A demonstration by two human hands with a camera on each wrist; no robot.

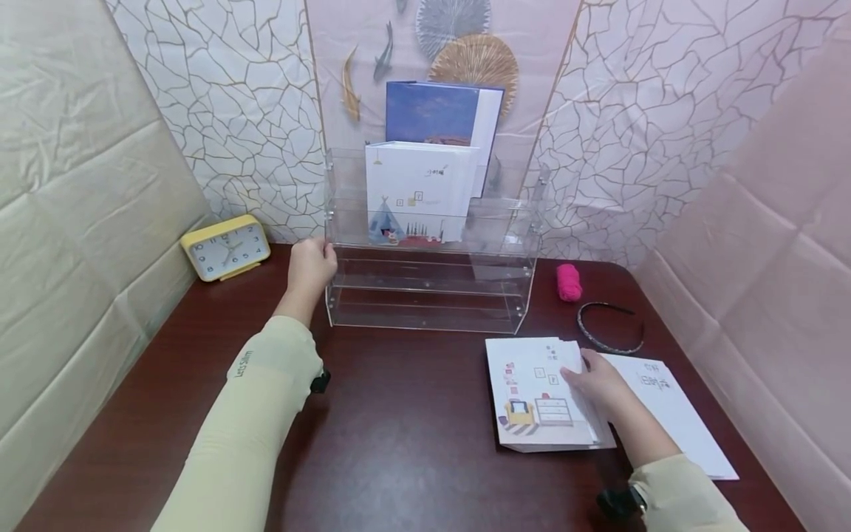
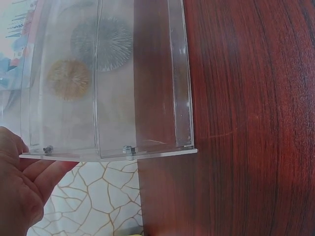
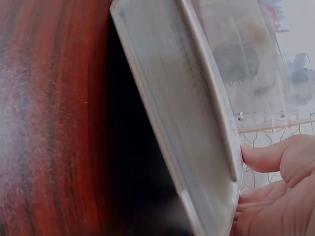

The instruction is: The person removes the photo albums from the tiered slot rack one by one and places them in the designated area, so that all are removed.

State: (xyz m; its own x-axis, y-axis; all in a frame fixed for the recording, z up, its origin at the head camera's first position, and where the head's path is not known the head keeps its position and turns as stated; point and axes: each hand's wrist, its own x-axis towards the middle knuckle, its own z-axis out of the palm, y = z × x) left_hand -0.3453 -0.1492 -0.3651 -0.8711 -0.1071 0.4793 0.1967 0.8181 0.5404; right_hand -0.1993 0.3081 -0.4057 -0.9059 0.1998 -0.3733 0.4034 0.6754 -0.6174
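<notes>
My left hand (image 1: 310, 266) grips the left side panel of a clear acrylic rack (image 1: 425, 323); in the left wrist view its fingers (image 2: 47, 179) curl around the panel's edge. A white picture book (image 1: 525, 369) with furniture drawings is pinched along its right side by my right hand (image 1: 601, 386), thumb on the cover and other fingers mostly hidden. Seen by the right wrist camera, the book (image 3: 167, 98) shows its thick page block, with dark shadow beside it on the table. Upright in the rack are a white book (image 1: 422, 174) with a tent drawing and, behind it, a blue book (image 1: 432, 111).
Partly under my right forearm lies another white book (image 1: 691, 425). A dark headband (image 1: 601, 346) and a pink yarn roll (image 1: 568, 283) rest at the back right. A yellow clock (image 1: 227, 247) stands back left. Draped cloth walls enclose the brown table (image 1: 399, 428).
</notes>
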